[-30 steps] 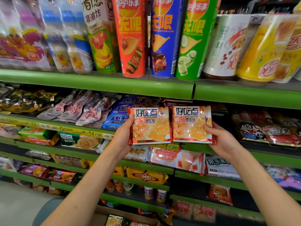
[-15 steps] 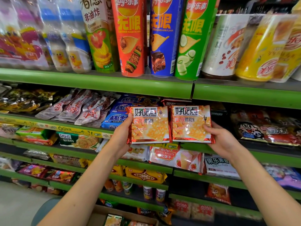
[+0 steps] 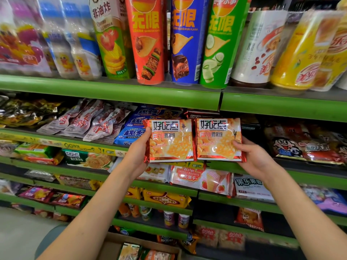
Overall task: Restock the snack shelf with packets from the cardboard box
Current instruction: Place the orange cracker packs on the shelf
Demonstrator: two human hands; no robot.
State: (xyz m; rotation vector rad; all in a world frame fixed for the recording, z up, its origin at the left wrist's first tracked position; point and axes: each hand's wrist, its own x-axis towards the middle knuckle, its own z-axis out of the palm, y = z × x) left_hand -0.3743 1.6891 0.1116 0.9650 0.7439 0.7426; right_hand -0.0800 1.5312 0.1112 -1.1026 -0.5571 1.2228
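At the bottom edge, nearest the camera, the open cardboard box (image 3: pixel 110 248) sits low, with a few packets (image 3: pixel 129 251) showing inside it. Both bare forearms reach up and forward from there.

The left hand (image 3: pixel 138 152) holds a red cracker packet (image 3: pixel 170 140) by its left edge, thumb on the front near the top corner, the other fingers hidden behind. The right hand (image 3: pixel 252 156) holds a second, matching packet (image 3: pixel 218 138) by its right edge, thumb lying across the front. Each grip is closed on its own packet. The two packets stand upright, side by side, edges touching, in front of the second green shelf (image 3: pixel 309 107), just before its dark opening.

Behind and left of them lie blue biscuit bags (image 3: pixel 131 134) and pale sausage packs (image 3: pixel 90 119). Just below, the next shelf carries a wafer bag (image 3: pixel 201 178). To the right lie red cartoon-face bags (image 3: pixel 293 147).

Farthest up, the top shelf (image 3: pixel 112 92) carries tall crisp tubes: red (image 3: pixel 147 40), blue (image 3: pixel 185 40) and green (image 3: pixel 218 42), with yellow cups (image 3: pixel 304 53) to the right.
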